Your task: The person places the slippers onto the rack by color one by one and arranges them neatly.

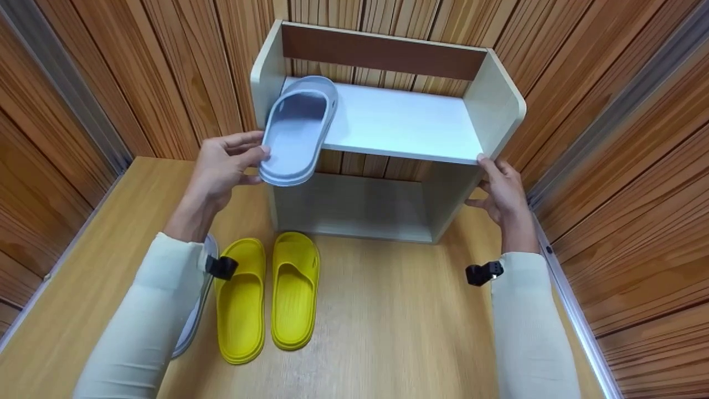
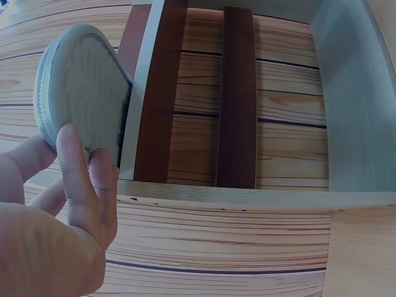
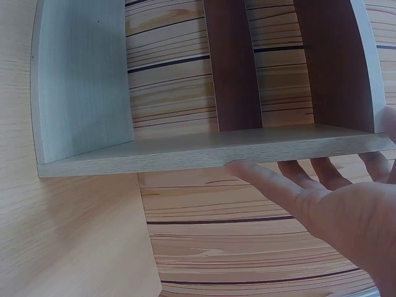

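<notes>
While pinching grey slipper (image 1: 294, 138) with left hand (image 1: 221, 165), gripping right side of shelf unit (image 1: 410, 122) with right hand (image 1: 503, 191).

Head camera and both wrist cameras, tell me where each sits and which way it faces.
Head: on the head, facing forward and down at the two-tier shelf unit, gray slide sandal and yellow slide sandals; left hand, right hand and forearms show.
Left wrist: on that wrist, facing the gray slide sandal's sole and the unit's lower compartment; the left hand shows.
Right wrist: on that wrist, facing the same compartment; the right hand shows.
Both wrist views share the brown back slat.
</notes>
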`<state>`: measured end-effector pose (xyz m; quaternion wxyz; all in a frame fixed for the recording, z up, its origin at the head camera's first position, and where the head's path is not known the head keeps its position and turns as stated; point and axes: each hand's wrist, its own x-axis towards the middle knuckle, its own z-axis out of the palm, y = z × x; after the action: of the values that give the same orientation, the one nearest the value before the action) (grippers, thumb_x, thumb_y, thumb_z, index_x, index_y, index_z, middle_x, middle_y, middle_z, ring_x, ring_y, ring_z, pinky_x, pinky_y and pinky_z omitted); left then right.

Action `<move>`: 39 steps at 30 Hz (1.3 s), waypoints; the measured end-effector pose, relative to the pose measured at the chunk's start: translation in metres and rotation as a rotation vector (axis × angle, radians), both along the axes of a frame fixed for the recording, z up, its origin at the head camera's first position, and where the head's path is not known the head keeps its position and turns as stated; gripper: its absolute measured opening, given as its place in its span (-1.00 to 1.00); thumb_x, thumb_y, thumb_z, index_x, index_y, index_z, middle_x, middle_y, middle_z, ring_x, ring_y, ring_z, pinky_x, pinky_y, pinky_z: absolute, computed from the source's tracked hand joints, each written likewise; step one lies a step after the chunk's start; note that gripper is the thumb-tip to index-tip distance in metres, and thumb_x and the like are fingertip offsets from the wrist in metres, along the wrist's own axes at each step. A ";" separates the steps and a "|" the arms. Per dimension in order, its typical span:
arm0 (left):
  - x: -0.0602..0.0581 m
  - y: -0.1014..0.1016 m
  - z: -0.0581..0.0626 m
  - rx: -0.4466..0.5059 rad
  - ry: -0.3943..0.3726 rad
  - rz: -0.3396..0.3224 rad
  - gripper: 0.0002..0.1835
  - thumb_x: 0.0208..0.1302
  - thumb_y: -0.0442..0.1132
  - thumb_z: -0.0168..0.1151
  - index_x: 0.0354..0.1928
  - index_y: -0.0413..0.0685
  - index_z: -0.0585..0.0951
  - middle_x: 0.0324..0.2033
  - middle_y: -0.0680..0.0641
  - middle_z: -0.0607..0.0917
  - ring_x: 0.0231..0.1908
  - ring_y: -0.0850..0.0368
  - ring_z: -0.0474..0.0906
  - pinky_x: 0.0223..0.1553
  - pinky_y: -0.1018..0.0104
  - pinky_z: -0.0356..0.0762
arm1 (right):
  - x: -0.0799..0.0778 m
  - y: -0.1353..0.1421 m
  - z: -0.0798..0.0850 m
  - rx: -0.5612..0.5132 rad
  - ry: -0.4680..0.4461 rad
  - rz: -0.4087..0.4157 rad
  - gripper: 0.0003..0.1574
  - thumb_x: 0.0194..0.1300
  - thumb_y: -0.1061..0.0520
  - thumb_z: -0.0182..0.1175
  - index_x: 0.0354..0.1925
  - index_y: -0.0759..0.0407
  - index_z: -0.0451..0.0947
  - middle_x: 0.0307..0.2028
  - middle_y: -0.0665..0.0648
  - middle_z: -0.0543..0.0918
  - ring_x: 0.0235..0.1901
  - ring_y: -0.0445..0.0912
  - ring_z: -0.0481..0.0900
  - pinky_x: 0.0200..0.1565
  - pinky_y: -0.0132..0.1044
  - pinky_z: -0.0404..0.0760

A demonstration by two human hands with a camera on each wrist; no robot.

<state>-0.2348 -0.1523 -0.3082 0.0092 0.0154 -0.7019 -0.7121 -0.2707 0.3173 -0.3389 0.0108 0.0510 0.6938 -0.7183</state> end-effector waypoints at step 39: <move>0.006 -0.009 0.000 -0.164 0.062 -0.027 -0.54 0.42 -0.10 0.30 0.28 -0.12 0.59 0.08 -0.14 0.56 -0.09 0.02 0.61 -0.23 0.29 0.72 | 0.000 -0.001 -0.002 0.020 -0.011 -0.021 -0.11 0.49 -0.25 0.11 0.60 -0.07 0.05 0.56 0.18 -0.01 0.52 0.26 -0.02 0.30 0.46 0.16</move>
<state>-0.2293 -0.1616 -0.3079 0.0227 -0.0169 -0.7573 -0.6524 -0.2703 0.3159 -0.3404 0.0066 0.0623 0.7002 -0.7112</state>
